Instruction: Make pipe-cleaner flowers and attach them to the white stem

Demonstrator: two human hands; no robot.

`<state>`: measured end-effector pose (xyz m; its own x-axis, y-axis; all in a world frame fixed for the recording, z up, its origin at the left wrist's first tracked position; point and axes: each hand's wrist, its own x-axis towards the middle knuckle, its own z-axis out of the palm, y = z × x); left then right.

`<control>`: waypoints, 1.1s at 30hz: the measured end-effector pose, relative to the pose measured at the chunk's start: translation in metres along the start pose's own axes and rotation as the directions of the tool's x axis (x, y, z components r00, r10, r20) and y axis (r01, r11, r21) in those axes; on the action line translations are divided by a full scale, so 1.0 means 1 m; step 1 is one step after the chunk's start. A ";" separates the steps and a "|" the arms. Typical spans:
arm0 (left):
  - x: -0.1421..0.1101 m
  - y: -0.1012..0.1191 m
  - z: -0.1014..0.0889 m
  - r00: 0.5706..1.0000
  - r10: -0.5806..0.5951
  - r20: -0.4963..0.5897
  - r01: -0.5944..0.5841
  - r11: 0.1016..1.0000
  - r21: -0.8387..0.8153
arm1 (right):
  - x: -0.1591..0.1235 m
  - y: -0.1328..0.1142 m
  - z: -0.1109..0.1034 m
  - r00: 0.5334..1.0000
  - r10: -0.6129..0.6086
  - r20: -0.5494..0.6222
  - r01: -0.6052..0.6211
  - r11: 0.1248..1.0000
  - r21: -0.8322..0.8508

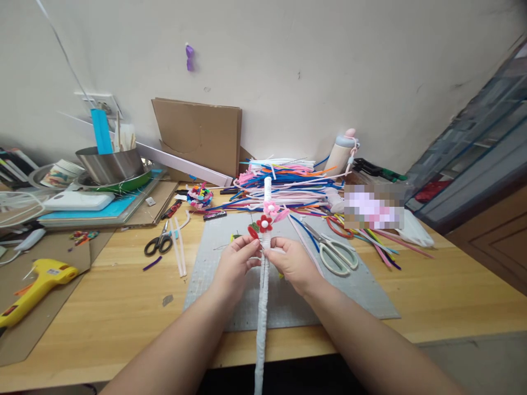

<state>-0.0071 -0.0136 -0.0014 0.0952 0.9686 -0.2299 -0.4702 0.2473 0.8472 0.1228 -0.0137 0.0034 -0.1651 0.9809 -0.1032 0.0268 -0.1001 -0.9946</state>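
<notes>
A long white-wrapped rod (261, 318) runs upright from the bottom edge, between my forearms, to a bare white tip above my hands. Near its upper part are a red flower (264, 223) with a white centre and a pink flower (271, 208) above it. My left hand (234, 260) has its fingers pinched at the rod's left side, by a red loop-shaped petal (253, 231) and a green leaf (255, 226). From the right, my right hand (294, 263) is closed on the rod just below the red flower. A thin dark wire lies along the rod; its ends are unclear.
Beneath my hands lies a grey cutting mat (349, 302). Light-handled scissors (337, 258) rest on its right, black-handled scissors (158, 244) left of it. A yellow glue gun (37, 288) lies far left. Piled pipe cleaners (284, 181), cardboard (200, 137) and a bottle (341, 153) stand behind.
</notes>
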 end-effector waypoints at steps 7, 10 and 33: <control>0.001 0.001 0.002 0.996 0.087 0.000 -0.087 0.995 0.049 | 0.001 0.002 0.000 1.000 -0.011 0.017 0.011 0.999 -0.033; 0.005 0.003 0.001 0.990 0.140 -0.006 -0.140 0.988 0.069 | 0.000 0.002 0.000 0.999 -0.029 0.029 0.031 0.998 -0.061; 0.013 0.014 -0.012 0.980 0.197 0.020 -0.197 0.959 0.206 | 0.001 0.004 0.002 0.999 0.019 0.048 -0.015 0.997 -0.081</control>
<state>-0.0233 0.0023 0.0021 0.0179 0.9987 -0.0487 -0.2887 0.0518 0.9560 0.1207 -0.0135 -0.0007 -0.2117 0.9696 -0.1224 0.1094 -0.1010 -0.9889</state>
